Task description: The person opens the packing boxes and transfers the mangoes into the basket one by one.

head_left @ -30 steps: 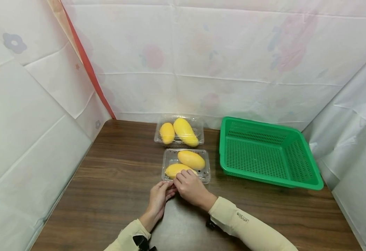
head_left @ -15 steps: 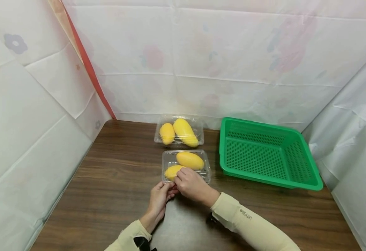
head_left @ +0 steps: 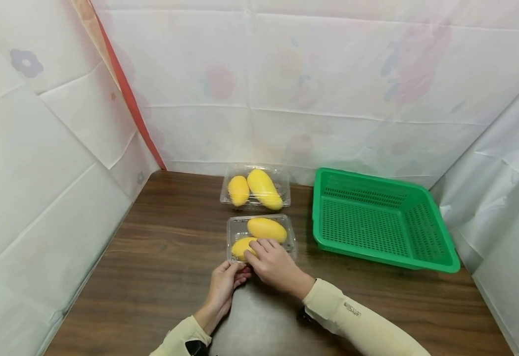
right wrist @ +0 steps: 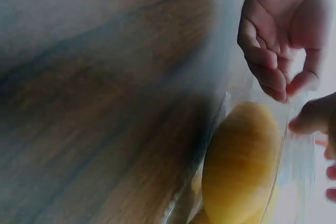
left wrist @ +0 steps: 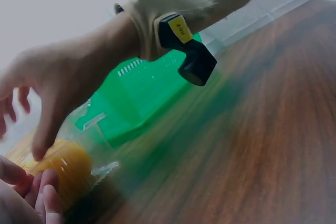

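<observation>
In the head view a clear plastic fruit box point(head_left: 231, 232) lies in front of me with two yellow mangoes point(head_left: 266, 229) inside. My left hand point(head_left: 224, 287) pinches the box's near left edge between thumb and fingers. Over the near side of the box is my right hand point(head_left: 277, 267), its fingers loosely extended above the nearer mango point(head_left: 243, 248) and partly hiding it. The left wrist view has the right hand point(left wrist: 63, 82) with thumb pointing down at the plastic. In the right wrist view the left hand's point(right wrist: 281, 35) fingertips meet at the box's rim.
Behind stands a second clear box point(head_left: 285, 190) with two mangoes point(head_left: 264, 189). To the right is a green perforated basket point(head_left: 384, 257). Everything rests on a dark wooden table point(head_left: 152, 277), with white patterned sheets point(head_left: 330, 74) hanging at the back and sides.
The near box has slid slightly left and toward me. My right fingers have come off its near edge and spread over the box; my left hand stays at the edge.
</observation>
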Available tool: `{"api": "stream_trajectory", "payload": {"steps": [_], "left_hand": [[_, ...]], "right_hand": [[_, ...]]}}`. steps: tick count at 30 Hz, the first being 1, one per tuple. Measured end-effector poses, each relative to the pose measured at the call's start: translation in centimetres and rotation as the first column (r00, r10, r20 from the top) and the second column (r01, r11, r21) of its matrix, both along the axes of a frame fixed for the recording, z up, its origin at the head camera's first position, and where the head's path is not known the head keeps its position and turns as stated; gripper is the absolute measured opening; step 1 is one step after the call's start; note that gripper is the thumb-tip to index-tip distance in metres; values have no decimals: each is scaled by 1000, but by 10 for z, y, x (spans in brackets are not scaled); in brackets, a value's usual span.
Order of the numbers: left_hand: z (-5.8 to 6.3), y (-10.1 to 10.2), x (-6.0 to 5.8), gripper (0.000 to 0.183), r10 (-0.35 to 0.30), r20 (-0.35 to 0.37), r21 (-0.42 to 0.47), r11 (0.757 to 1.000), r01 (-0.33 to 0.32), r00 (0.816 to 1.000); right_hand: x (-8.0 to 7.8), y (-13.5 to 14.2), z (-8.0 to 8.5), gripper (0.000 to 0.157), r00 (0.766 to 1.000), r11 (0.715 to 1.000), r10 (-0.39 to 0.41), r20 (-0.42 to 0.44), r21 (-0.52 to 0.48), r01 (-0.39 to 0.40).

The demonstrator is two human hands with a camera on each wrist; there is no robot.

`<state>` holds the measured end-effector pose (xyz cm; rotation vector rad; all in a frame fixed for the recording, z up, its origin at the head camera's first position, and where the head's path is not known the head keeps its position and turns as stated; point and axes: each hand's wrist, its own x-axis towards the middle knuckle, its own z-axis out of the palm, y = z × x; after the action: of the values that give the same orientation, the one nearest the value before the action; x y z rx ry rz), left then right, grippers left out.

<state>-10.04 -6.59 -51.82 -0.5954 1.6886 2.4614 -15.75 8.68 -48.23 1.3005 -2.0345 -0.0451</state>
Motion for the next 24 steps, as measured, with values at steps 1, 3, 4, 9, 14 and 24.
{"api": "stream_trajectory", "payload": {"steps": [1, 3, 4, 9, 14, 24], "left_hand": [[0, 1, 1, 13, -11, 0, -1, 1000, 11, 1000], [0, 2, 2, 12, -23, 0, -2, 1000, 23, 1000], [0, 2, 2, 12, -26, -1, -4, 1000, 26, 1000], [-1, 3, 2, 12, -23, 8, -37, 999, 23, 1000], [-1, 2, 0, 16, -25, 3, -111, 994, 25, 1000], [-1, 1, 1, 31, -37, -56, -166, 986, 27, 998]], "right_hand": [[0, 0, -1, 27, 1000, 1000, -22, 4, 7, 22], [0, -1, -2, 30, 998, 998, -62, 15, 24, 62], [0, -1, -3, 30, 997, 997, -70, 26, 26, 69], [-2, 2, -3, 27, 999, 1000, -26, 24, 15, 26], [-6, 4, 0, 21, 1000, 999, 15, -11, 29, -15], [-11, 4, 9, 17, 998, 998, 65, -28, 5, -64]]}}
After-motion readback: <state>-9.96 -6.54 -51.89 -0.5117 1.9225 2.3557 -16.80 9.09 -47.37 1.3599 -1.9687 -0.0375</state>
